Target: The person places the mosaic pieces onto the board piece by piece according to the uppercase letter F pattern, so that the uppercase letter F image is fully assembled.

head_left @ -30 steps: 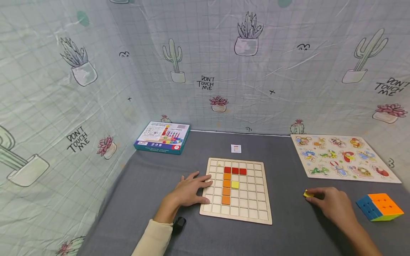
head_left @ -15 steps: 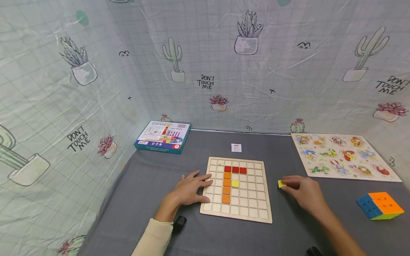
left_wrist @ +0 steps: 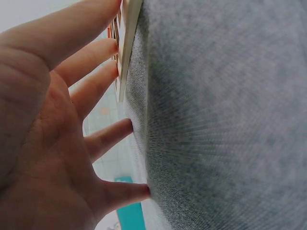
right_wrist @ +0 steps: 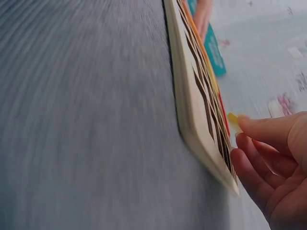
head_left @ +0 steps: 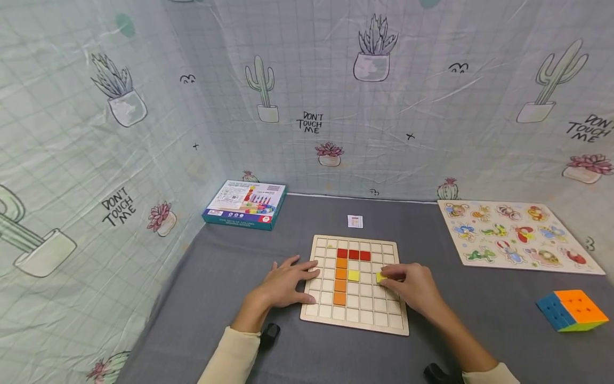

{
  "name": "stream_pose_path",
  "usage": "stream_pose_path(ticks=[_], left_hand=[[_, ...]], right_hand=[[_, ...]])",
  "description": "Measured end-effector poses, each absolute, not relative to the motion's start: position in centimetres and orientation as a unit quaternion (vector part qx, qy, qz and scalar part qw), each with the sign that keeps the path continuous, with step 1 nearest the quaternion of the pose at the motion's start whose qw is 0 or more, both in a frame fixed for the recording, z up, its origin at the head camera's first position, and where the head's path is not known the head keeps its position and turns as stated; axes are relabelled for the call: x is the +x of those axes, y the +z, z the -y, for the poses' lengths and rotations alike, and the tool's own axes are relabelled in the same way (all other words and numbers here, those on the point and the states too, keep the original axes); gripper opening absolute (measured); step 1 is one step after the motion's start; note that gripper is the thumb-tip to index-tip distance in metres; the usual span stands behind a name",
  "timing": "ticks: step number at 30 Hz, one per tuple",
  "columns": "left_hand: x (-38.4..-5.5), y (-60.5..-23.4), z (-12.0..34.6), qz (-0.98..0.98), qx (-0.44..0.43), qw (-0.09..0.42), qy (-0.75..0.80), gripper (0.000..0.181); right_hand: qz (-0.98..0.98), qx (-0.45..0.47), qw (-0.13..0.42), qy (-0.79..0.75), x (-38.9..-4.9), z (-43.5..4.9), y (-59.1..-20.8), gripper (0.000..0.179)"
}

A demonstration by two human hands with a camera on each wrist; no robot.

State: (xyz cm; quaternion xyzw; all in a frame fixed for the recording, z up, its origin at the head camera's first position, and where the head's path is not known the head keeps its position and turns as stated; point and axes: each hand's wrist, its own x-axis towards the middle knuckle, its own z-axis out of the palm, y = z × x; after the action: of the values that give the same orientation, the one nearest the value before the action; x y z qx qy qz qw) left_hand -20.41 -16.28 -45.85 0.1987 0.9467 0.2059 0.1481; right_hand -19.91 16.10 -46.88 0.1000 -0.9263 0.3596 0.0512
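Note:
A wooden grid board [head_left: 355, 330] lies on the grey cloth, its cells holding three red tiles [head_left: 353, 254], a column of several orange tiles [head_left: 340, 274] and one yellow tile [head_left: 353, 276]. My left hand [head_left: 283, 284] rests at the board's left edge, fingers spread, thumb and two fingertips on the rim. In the left wrist view its other fingertips touch the cloth. Over the right part of the board, my right hand [head_left: 413, 285] pinches a second yellow tile [head_left: 381, 277] between thumb and fingers. The right wrist view shows this tile [right_wrist: 232, 117] just above the board's surface.
Behind the board lies a small printed card [head_left: 355, 221]. A teal and white box [head_left: 244, 205] sits at the back left. An insect puzzle board [head_left: 518, 234] is at the back right, with a coloured puzzle cube [head_left: 573, 311] in front of it.
My right hand has moved left with the yellow tile, from the cloth near the puzzle cube to above the grid board. My left hand has stayed at the board's edge.

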Motion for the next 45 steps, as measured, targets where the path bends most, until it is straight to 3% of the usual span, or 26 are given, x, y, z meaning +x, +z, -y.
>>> stream_pose_path(ticks=[7, 45], left_hand=[[-20.6, -45.7, 16.1, -0.946, 0.2, 0.149, 0.205, 0.07], [-20.4, -46.1, 16.3, -0.947, 0.2, 0.142, 0.209, 0.069]], right_hand=[[0.926, 0.095, 0.022, 0.364, -20.7, -14.0, -46.9, 0.017], [0.939, 0.105, 0.038, 0.324, -20.7, -12.3, -47.0, 0.016]])
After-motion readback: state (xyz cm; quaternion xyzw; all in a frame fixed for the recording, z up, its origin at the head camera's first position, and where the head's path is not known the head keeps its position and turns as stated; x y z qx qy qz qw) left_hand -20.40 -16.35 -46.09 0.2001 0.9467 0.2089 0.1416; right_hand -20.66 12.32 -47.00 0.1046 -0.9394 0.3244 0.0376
